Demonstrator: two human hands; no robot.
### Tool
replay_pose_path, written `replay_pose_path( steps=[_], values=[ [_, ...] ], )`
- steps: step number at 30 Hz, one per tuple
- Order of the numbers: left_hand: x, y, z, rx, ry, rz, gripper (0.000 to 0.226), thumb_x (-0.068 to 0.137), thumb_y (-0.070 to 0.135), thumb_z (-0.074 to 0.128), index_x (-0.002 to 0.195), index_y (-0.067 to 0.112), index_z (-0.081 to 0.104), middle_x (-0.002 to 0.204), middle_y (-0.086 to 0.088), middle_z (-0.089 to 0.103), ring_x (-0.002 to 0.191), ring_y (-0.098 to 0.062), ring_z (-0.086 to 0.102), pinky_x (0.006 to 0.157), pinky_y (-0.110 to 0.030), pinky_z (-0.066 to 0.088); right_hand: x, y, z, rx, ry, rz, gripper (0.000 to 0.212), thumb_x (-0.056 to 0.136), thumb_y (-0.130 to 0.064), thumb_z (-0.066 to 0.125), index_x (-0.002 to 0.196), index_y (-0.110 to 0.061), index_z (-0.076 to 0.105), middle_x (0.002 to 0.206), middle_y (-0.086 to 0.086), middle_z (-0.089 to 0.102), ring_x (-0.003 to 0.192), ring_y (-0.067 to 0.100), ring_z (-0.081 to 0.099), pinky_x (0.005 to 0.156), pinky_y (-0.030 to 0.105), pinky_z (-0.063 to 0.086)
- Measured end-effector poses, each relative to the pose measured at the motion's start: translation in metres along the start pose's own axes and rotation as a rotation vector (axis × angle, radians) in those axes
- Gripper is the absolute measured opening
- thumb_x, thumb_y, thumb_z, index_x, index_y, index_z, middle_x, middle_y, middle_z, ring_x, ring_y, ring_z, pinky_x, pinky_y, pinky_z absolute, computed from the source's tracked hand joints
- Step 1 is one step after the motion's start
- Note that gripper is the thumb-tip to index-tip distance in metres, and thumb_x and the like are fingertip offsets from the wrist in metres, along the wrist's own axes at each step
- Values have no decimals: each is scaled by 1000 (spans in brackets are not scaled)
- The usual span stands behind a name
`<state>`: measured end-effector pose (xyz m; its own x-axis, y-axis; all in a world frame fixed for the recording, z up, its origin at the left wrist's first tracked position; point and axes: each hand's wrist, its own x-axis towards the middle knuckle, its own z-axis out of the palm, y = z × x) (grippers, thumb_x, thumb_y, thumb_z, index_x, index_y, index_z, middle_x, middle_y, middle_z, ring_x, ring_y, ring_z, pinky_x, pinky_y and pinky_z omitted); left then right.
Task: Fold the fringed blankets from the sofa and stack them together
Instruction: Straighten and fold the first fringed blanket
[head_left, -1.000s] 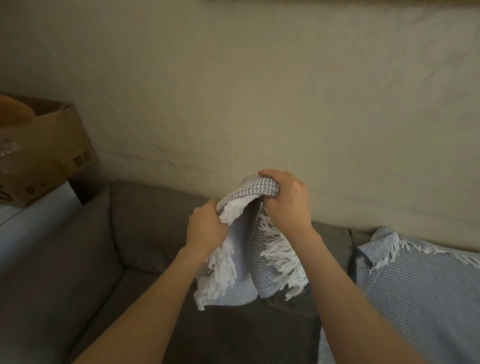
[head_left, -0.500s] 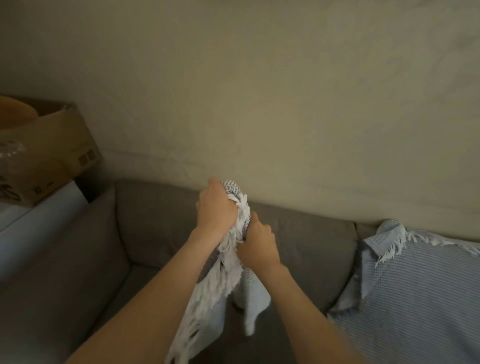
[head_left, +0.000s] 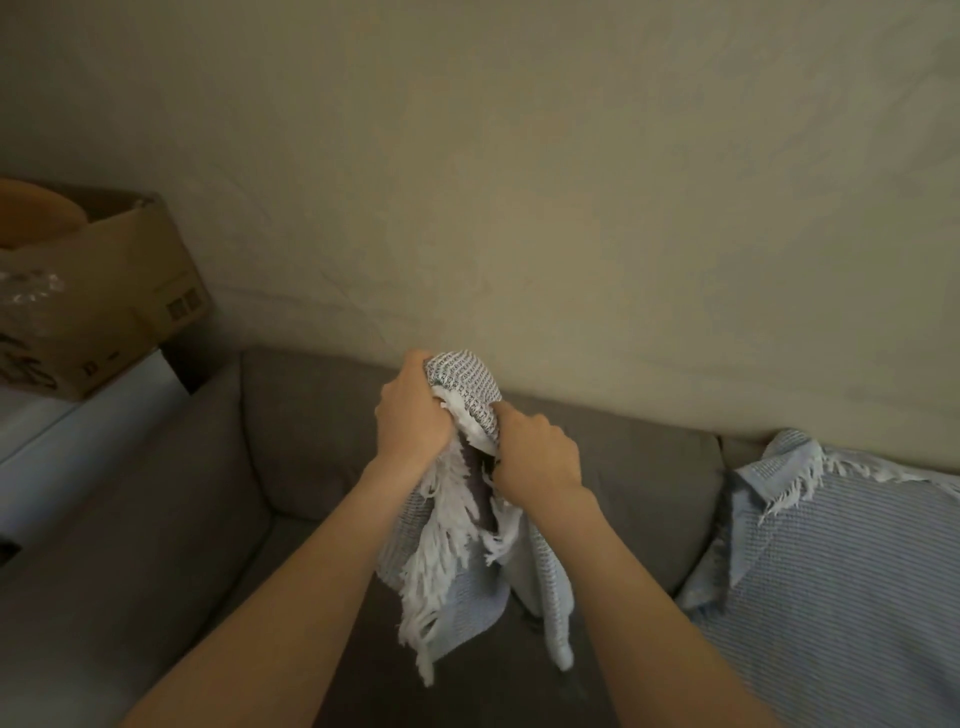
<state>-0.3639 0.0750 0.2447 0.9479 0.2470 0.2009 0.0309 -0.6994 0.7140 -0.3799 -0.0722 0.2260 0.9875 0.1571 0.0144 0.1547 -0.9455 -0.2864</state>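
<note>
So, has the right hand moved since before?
Yes: the right hand went down, from above the top edge of the grey fabric sofa backrest to just below it.

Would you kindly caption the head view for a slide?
The left hand and right hand grip a fringed blanket above the sofa; a second blanket lies on it.

The sofa (head_left: 311, 441) stands against the wall (head_left: 519, 182) behind it. Left of the sofa, a cardboard box (head_left: 130, 291) sits on a worktop (head_left: 78, 431). A second blanket (head_left: 841, 571) lies on the sofa's right end, against the backrest. In the middle, above the seat, the fringed blanket (head_left: 457, 582) hangs from the left hand (head_left: 410, 415) and, just beside it, the right hand (head_left: 537, 457).
</note>
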Motion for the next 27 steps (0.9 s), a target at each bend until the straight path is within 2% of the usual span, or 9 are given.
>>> replay_pose_path(
  steps=[5,11,16,19,21,22,23,25,27],
  values=[
    [-4,4,5,60,32,68,25,101,27,58,122,15,53,112,-9,70,104,-37,67,89,-49,53,-1,-4,-15,-223,23,24,35,96,-7,59,128,-20,56,120,9,68,110,35,69,73,37,41],
    [-2,6,11,77,50,72,19,102,24,56,118,15,52,109,-8,69,100,-35,67,90,-50,53,-1,5,-23,-232,27,63,39,93,-7,61,128,-22,55,119,7,69,109,35,70,73,37,41],
    [-3,12,18,-71,54,44,30,97,24,66,125,18,56,113,-8,70,105,-32,67,93,-48,56,-8,2,9,-38,-67,3,70,91,-14,67,150,-18,30,115,14,66,105,41,68,75,42,47],
    [-4,5,13,-144,7,140,41,90,17,73,129,18,59,113,-7,72,104,-27,68,91,-43,56,-7,7,28,325,-196,-84,107,78,-25,75,160,-14,7,116,11,65,100,35,69,73,37,54],
    [-1,-5,6,-169,-12,188,44,87,14,76,128,20,62,111,-2,73,102,-22,70,90,-41,58,-3,19,29,559,-361,-103,126,69,-40,80,165,-22,1,133,1,62,115,24,66,87,33,55],
    [1,-8,2,-185,-15,189,42,87,12,76,126,21,63,110,1,74,100,-17,71,90,-41,59,1,25,27,657,-382,-70,122,67,-46,79,166,-24,12,138,-4,59,123,20,63,96,34,55],
    [4,-12,0,-207,-27,178,39,89,10,75,124,23,65,109,5,74,99,-11,71,90,-39,59,4,30,24,745,-331,-16,107,68,-49,75,161,-23,32,137,-6,60,126,18,62,102,36,53],
    [7,-15,-4,-267,-89,149,34,93,4,71,119,26,68,105,11,75,96,2,70,90,-33,60,12,36,19,867,-74,138,65,80,-40,66,141,-18,62,127,-3,68,122,17,64,101,34,51],
    [9,-15,-7,-335,-156,129,34,96,-1,64,113,27,71,104,11,76,97,1,70,92,-31,60,20,42,16,914,193,334,44,98,-29,57,139,-13,60,128,6,67,119,22,63,97,30,45]
  ],
)
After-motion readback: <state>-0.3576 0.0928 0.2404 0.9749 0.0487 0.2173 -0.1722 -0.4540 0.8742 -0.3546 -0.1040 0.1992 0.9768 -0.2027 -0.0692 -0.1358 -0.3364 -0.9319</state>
